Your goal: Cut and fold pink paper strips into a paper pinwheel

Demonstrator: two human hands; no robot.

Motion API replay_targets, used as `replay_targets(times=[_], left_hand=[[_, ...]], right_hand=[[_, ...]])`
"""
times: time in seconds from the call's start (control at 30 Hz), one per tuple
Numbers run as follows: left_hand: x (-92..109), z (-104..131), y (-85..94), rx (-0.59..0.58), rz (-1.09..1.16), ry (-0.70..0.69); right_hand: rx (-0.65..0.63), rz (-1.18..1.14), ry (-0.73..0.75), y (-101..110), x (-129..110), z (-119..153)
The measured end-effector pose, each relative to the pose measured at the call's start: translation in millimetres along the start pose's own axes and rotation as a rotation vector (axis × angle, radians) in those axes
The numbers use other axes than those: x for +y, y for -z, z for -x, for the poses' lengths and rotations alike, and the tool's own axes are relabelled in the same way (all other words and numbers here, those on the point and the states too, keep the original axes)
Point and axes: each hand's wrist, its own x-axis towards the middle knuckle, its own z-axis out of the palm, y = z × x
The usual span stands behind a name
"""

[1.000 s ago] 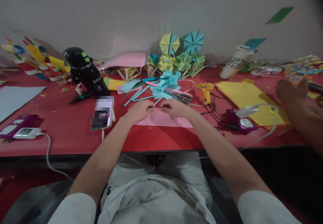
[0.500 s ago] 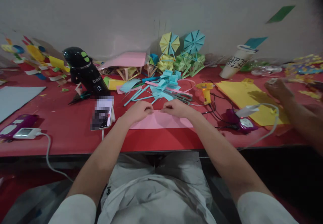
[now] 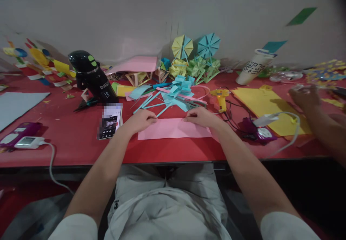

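Long pink rectangular paper sheet (image 3: 173,130) is lying on the red tabletop (image 3: 173,151), right in front of the person. L hand (image 3: 145,119) is at its far edge, R hand (image 3: 199,117) same edge further R, both w/ fingers curled in narrow, tho can't tell if they're pinching it. Pile of light-blue folded paper pieces (image 3: 182,87) just beyond, yellow glue gun (image 3: 221,101) R of that.

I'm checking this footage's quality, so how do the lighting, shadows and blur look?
Head view: fairly dim light, with small highlights on the black bottle; head view: a shadow on the yellow paper; head view: the co-worker's hand blurred, the pink paper clearer; head view: part of the phone pixelated.
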Motion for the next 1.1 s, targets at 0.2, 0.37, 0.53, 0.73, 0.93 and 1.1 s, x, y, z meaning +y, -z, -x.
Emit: replay_targets(times=[0.2,0.37,0.53,0.73,0.93,1.1], left_hand=[[-1,7,10.5,0.004,0.009,0.057],[-3,12,16.9,-0.016,0.028,0.048],[-4,13,21.0,-0.046,0.044,0.07],[-9,13,22.2,0.021,-0.032,0.08],[-9,13,21.1,0.026,-0.043,0.059],[-9,11,22.8,0.026,-0.062,0.052]], right_hand=[[-0.033,-0.015,0.023,12,10,7],[0.005,-0.032,-0.023,17,21,11],[-0.002,0.033,-0.109,21,28,16],[0.008,-0.057,-0.068,31,27,22],[0.085,-0.068,-0.141,32,28,26],[0.032,-0.144,-0.151,35,28,29]])
